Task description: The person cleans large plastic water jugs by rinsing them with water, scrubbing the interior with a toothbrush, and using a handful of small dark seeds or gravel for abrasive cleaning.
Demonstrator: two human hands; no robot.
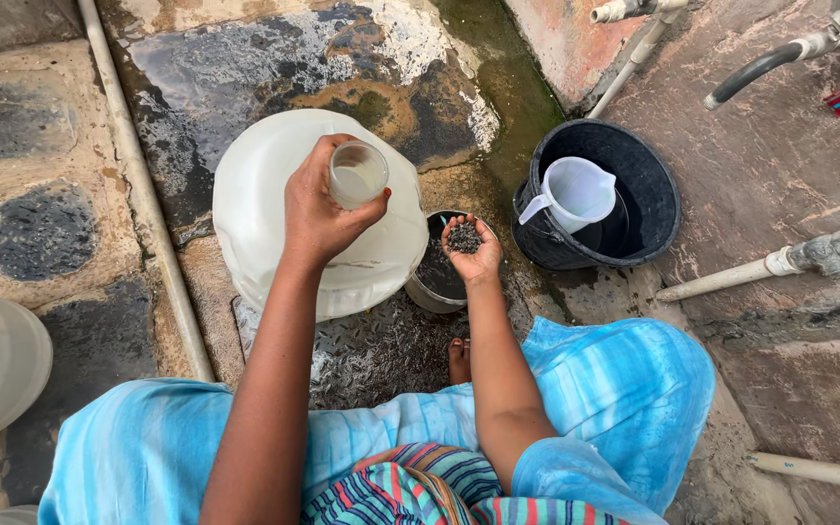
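An outdoor household washing yard: wet, stained concrete floor point(41, 146), water pipes point(143, 194), a tap point(828, 255), a black bucket point(655, 209).

The left hand point(318, 209) grips the neck of a big white jug point(274, 214) lying on wet ground point(245, 58). The right hand point(471, 248), palm up, cups dark grit point(464, 236) over a small metal bowl point(432, 282) just beside the jug. A black bucket point(653, 204) holding a white pitcher point(576, 192) stands near, right of the bowl. White pipes point(138, 185) cross the ground.
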